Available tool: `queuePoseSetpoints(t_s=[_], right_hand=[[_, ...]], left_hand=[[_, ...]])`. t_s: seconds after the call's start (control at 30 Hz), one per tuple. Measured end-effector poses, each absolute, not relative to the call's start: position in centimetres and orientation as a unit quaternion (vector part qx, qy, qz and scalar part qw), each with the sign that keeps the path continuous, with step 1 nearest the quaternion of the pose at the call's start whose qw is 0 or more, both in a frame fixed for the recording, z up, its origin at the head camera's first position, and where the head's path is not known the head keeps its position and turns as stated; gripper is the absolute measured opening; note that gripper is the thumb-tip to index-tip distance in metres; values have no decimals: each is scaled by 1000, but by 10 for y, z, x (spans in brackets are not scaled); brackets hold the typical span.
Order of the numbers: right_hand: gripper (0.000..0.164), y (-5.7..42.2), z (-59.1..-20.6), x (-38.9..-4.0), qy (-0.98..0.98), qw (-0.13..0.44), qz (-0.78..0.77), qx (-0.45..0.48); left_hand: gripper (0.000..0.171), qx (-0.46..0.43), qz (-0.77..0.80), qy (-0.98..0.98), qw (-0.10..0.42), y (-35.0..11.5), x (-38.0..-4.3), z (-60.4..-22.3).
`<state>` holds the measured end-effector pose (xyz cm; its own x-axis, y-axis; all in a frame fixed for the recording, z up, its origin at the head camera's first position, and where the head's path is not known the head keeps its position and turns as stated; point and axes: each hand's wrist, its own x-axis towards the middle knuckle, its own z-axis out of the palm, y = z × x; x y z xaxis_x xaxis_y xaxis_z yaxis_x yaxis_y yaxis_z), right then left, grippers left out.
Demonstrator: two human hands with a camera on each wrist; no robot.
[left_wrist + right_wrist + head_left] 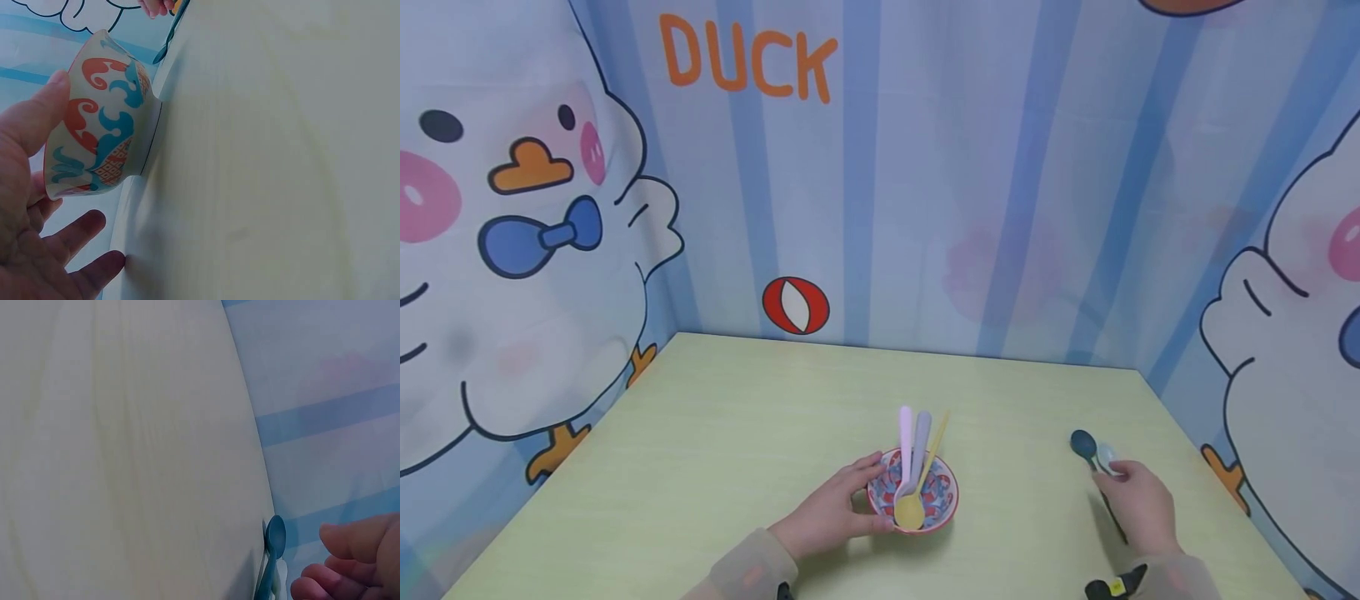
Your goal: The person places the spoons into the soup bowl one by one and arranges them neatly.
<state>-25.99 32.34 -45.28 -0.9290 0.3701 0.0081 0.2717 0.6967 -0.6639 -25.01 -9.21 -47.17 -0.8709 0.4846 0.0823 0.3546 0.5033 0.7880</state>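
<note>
A striped blue-and-white backdrop (940,208) is rising behind and along both sides of the work area, bearing the orange word DUCK, and a large printed duck (550,333) is filling its left part. Below it, a pale yellow-green table (737,433) is stretching across the view. Two light sleeves (752,567) are reaching in from the near edge. The left hand (822,515) is holding the bowl at its left side, the thumb and a finger clamping the rim while the other fingers are spreading apart. The right hand (1142,508) is hovering over the right part of the table, beside two spoons; its thumb is standing apart from its loosely bent fingers, and whether a fingertip is touching the pale spoon I cannot tell. The patterned red, blue and white bowl (106,125) is sitting near the middle of the table's near half. A dark teal spoon (1083,444) is lying beside the right hand, its handle running toward the near edge. Inside the bowl, a yellow spoon (910,512) is leaning with its head down, and a pink handle (906,429) and a purple handle (922,429) are jutting past the far rim. The pale spoon (1106,456) is lying just right of the teal one, partly hidden by the right hand.
</note>
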Motion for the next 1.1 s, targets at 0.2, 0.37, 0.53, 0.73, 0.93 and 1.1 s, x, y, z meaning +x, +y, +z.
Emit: queuePoseSetpoints(t_s=[0.2, 0.37, 0.53, 0.73, 0.93, 1.1], right_hand=[[42, 327, -461, -262, -921, 50, 329, -203], [38, 329, -468, -264, -915, 51, 328, -230], [35, 332, -468, -264, -917, 35, 326, -229], [26, 333, -466, -263, -928, 5, 303, -217], [20, 332, -462, -264, -935, -11, 284, -211], [22, 333, -463, -264, -942, -27, 269, -200]], left_hand=[[83, 242, 436, 863, 77, -92, -250, -471], [83, 241, 435, 864, 77, -92, -250, -472], [83, 238, 433, 866, 79, -92, -250, -472], [83, 235, 427, 869, 81, -91, -251, -472], [83, 233, 426, 871, 81, -91, -251, -473], [83, 234, 431, 867, 84, -91, -251, -473]])
